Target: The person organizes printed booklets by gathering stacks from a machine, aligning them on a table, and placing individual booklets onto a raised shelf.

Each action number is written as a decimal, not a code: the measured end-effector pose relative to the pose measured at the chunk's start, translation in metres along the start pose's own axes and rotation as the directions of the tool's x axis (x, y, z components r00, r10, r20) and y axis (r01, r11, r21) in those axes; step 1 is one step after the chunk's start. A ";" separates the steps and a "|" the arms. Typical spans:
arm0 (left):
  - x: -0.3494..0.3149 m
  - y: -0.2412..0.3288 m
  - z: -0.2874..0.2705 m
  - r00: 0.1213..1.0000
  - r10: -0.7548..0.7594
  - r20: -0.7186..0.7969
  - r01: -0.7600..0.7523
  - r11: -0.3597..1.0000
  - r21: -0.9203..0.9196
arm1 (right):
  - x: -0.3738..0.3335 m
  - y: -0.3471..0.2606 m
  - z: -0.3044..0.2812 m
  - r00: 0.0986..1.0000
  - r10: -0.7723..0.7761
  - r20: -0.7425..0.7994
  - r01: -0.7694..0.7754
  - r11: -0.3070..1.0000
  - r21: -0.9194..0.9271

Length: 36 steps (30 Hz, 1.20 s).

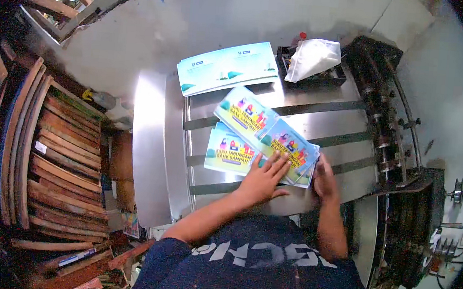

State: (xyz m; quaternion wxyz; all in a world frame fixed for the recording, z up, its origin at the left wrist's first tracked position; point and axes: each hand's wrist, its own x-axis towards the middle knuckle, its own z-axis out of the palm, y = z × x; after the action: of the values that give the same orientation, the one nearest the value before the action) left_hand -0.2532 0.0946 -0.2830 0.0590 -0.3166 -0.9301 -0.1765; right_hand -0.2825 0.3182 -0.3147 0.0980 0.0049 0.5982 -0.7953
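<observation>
Two long printed cover sheets, yellow and light blue with a colourful cartoon picture, lie crossed on a metal machine table. The upper sheet slants down to the right across the lower sheet. Flat on the upper one rests my left hand, fingers spread. Upright at the right end of the sheets is my right hand, its fingers stretched along their edge and slightly blurred. Sheet corners fan out a little between the two hands. Behind them lies a neat stack of pale blue printed sheets.
A black tray with a white bag stands at the back. Dark bands cross the metal table. Machine rollers and rods line the right side. Wooden slatted racks stand at left.
</observation>
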 end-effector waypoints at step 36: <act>0.217 -0.376 -0.126 0.467 -0.323 0.823 0.683 0.723 -0.104 | -0.009 0.005 0.029 0.896 -0.089 -0.435 -0.144 0.869 -0.473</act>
State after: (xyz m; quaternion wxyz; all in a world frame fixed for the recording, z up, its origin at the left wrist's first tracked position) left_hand -0.6552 -0.1056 -0.2271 -0.4611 -0.0668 -0.8538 -0.2323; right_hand -0.2698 0.2907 -0.3105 -0.0313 0.1695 0.7875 -0.5918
